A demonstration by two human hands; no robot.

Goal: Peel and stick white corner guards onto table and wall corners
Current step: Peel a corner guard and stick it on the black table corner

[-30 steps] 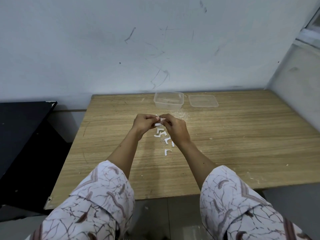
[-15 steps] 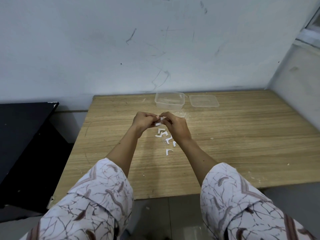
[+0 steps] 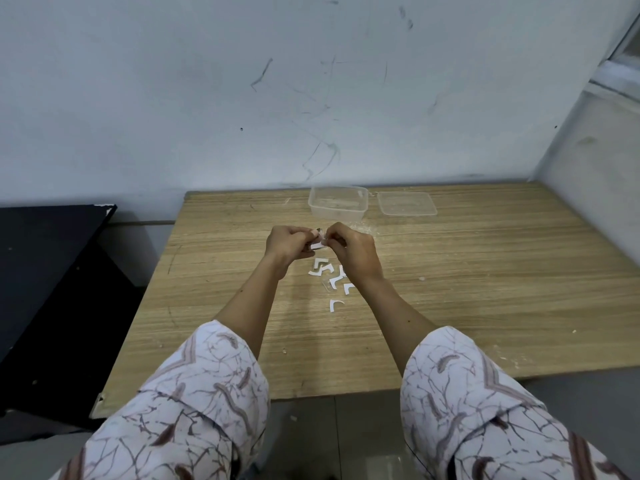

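Over the middle of the wooden table [image 3: 485,282], my left hand [image 3: 287,242] and my right hand [image 3: 353,247] meet and pinch one small white corner guard [image 3: 318,244] between their fingertips. Most of the guard is hidden by the fingers. Below the hands, several white L-shaped pieces [image 3: 332,278] lie scattered on the tabletop; one curved piece [image 3: 335,304] lies nearest to me.
A clear plastic container [image 3: 337,202] stands at the table's back edge with its lid [image 3: 407,203] flat beside it on the right. The marked wall [image 3: 311,98] rises behind. A black surface [image 3: 45,258] sits left of the table. A wall corner [image 3: 588,174] closes the right side.
Both hands stay together on the corner guard; the fingers have shifted slightly on it. The loose pieces on the table have not moved.
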